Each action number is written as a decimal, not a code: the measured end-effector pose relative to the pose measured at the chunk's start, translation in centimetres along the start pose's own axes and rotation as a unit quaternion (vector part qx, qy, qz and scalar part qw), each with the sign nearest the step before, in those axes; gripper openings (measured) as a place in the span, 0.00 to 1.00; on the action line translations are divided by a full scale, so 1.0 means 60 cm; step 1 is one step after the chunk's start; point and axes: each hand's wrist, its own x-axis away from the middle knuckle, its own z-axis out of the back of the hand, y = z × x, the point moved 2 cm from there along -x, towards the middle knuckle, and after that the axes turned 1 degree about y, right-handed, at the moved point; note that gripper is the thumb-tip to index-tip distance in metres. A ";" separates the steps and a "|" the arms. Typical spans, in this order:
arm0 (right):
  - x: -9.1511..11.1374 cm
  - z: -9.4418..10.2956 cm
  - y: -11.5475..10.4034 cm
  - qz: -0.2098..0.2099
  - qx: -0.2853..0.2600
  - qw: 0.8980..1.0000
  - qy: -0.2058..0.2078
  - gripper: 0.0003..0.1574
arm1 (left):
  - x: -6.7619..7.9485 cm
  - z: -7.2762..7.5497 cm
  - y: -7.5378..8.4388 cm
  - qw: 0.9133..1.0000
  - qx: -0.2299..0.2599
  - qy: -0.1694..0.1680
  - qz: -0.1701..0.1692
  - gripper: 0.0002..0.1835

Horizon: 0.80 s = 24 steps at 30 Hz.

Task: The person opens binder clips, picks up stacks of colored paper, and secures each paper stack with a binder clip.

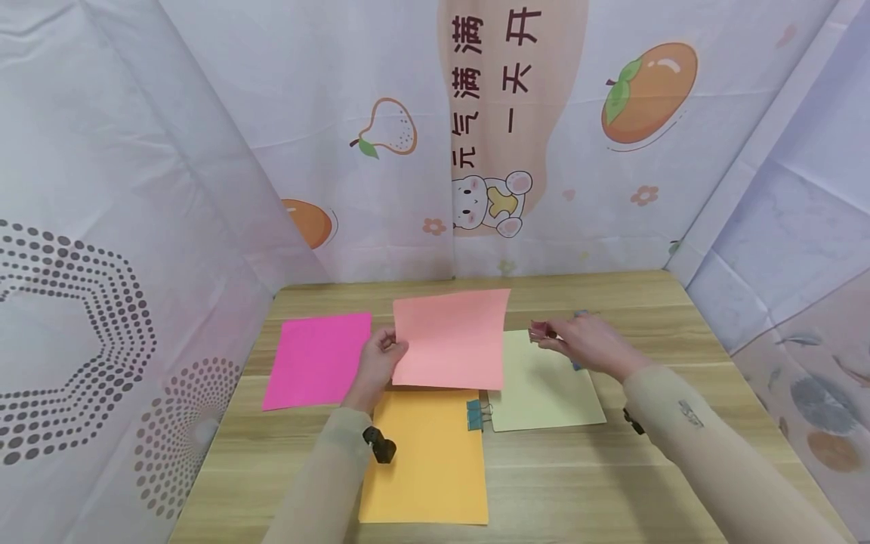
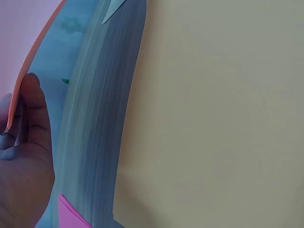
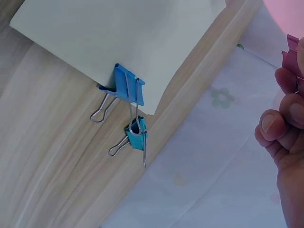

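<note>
My left hand [image 1: 377, 364] pinches the left edge of a salmon-pink sheet of paper [image 1: 448, 344], raised above the tabletop. In the left wrist view, the sheet's edge [image 2: 19, 88] runs between thumb and fingers. Over a pale yellow-green sheet [image 1: 544, 393], my right hand [image 1: 593, 344] holds a pink binder clip [image 1: 539, 331], apart from the salmon-pink sheet. Part of that clip lies outside the right wrist view. A teal binder clip [image 1: 474, 415] sits at the border between the yellow-green sheet and an orange-yellow sheet [image 1: 428, 468].
A magenta sheet [image 1: 316, 363] lies on the wooden table [image 1: 557, 491] at the left. By the yellow-green sheet's far-right corner are a blue binder clip [image 3: 128, 86] and a smaller teal clip [image 3: 137, 137]. Printed curtains [image 1: 381, 196] enclose the table's back and sides.
</note>
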 end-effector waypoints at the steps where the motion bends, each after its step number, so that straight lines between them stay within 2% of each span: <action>1: -0.002 0.000 -0.001 -0.003 0.000 1.000 -0.004 0.13 | 0.000 -0.001 0.000 1.000 0.003 -0.002 -0.002 0.07; 10: -0.021 -0.001 -0.003 -0.022 -0.007 1.000 -0.022 0.16 | 0.003 -0.003 -0.001 1.000 0.005 -0.012 0.001 0.08; 16: -0.032 -0.002 -0.002 -0.044 -0.012 0.998 -0.050 0.17 | 0.004 -0.005 -0.004 1.000 0.012 -0.026 0.004 0.08; 24: -0.039 -0.002 -0.005 -0.038 -0.013 0.998 -0.054 0.16 | 0.001 -0.009 -0.010 0.999 0.019 -0.038 0.000 0.08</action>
